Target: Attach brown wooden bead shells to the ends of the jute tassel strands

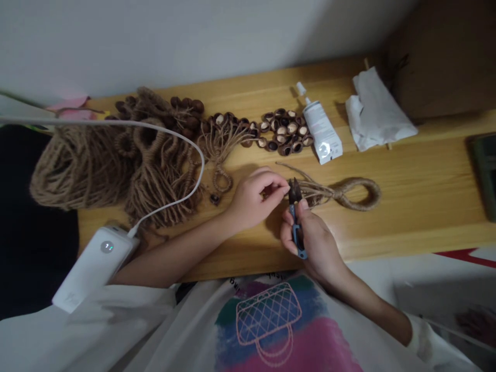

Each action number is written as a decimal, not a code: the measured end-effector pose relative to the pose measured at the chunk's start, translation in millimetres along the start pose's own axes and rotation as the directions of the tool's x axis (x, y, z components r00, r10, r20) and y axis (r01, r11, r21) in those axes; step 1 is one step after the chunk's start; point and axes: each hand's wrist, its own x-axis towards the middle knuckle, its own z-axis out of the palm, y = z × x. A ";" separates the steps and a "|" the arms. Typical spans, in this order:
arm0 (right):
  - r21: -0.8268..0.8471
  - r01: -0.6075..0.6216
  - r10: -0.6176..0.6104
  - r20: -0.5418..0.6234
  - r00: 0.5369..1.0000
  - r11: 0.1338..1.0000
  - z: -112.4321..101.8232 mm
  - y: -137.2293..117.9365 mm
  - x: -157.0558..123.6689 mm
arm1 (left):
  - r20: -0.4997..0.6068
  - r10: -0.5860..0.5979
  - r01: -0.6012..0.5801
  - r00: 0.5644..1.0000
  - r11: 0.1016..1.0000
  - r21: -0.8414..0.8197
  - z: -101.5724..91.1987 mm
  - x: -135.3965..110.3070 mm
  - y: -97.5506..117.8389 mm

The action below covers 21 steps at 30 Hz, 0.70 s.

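Observation:
My right hand (320, 243) is closed around small blue-handled thread snips (295, 194), their dark blades parted and pointing toward the wall. Close to the blade tips, my left hand (253, 199) has thumb and index finger pinched on the end of a thin twine strand. That strand seems to belong to the loose tails of a jute twine piece with a wrapped loop (372, 194), which lies to the right. Its tails are partly hidden behind the snips and my fingers.
Halved brown nut shells (282, 129) lie near a white tube (322, 129) with a nozzle. White paper packet (377, 111) sits further right. At left are a jute twine ball (77, 168), twine bundles (160, 181), and a power bank (93, 268) whose white cable (196, 150) arcs over them.

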 end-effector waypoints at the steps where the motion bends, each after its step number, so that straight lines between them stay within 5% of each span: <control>1: 0.000 -0.001 0.001 0.001 1.000 1.000 0.0 -0.1 0.1 | -0.003 0.006 -0.006 1.000 1.000 0.001 0.2 0.0 -0.2; 21: -0.028 0.003 -0.003 -0.010 1.000 1.000 0.7 -0.2 0.8 | 0.005 -0.003 0.003 1.000 1.000 0.004 0.3 -0.2 -0.7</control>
